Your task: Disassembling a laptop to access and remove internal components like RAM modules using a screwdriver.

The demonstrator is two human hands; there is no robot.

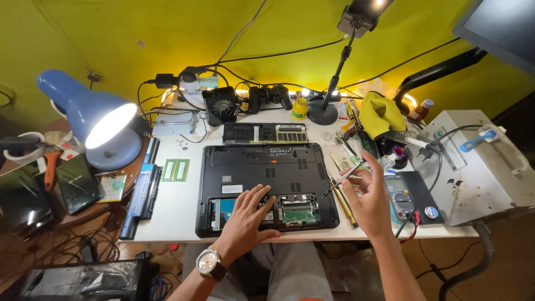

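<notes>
On the white tabletop (178, 214) an upturned black laptop (266, 187) lies with its bottom hatch off. The left hand (248, 220) rests flat on the laptop's near edge, fingers spread wide over the open bay. The right hand (370, 198) hovers just right of the laptop, pinching a thin screwdriver (343, 178) between thumb and fingertips, its tip near the laptop's right edge.

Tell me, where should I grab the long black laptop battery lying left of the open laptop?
Grip the long black laptop battery around its middle, coming from above, fingers across its narrow width. It lies flat, with bare white table showing on its right side.
</notes>
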